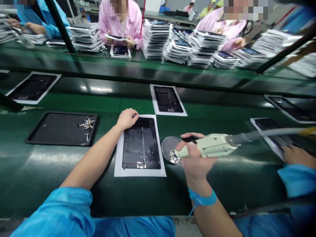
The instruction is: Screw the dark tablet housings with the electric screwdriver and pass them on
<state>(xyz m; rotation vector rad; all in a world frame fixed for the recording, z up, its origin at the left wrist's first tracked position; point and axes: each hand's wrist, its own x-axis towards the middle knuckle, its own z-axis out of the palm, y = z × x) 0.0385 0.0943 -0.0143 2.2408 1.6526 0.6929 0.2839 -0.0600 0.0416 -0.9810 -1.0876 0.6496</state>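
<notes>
A black tablet with its inside exposed (133,141) lies on a white sheet (140,172) in front of me. My left hand (127,119) holds its upper left corner, fingers bent over the edge. In my right hand (196,158) is a pale green electric screwdriver (214,144), gripped around its body and pointing left. Its tip is down at a round dish with a perforated top (170,144), just right of the tablet. Small shiny screws seem to lie at the dish's near side. A blue band (203,198) circles my right wrist.
To the left stands a black tray (61,128) with small loose parts. Other opened tablets on white sheets lie beyond, one at the back (168,98). A co-worker's hand (298,156) is at the right. Across the bench, people sit behind stacks of sheets and tablets (156,41).
</notes>
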